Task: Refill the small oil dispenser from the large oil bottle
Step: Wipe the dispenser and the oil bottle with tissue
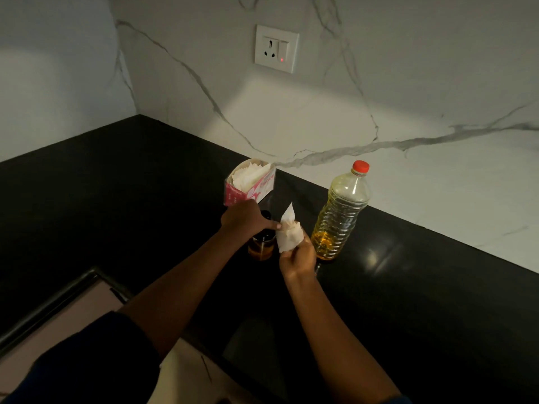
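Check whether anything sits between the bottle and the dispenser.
Yes: the right hand, gripping a tissue, sits between bottle and dispenser. The left hand grips the dispenser's top; the bottle's cap is on.

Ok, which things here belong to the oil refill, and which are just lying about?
In use: small oil dispenser, its top gripped by the left hand; large oil bottle, red cap on; tissue, held in the right hand, probably for wiping.
Lying about: pink tissue box; wall socket; black countertop.

Dim kitchen, soft light pool on marble wall (pixel 291 112), glare on black counter (pixel 385 255), wide-angle edge bending
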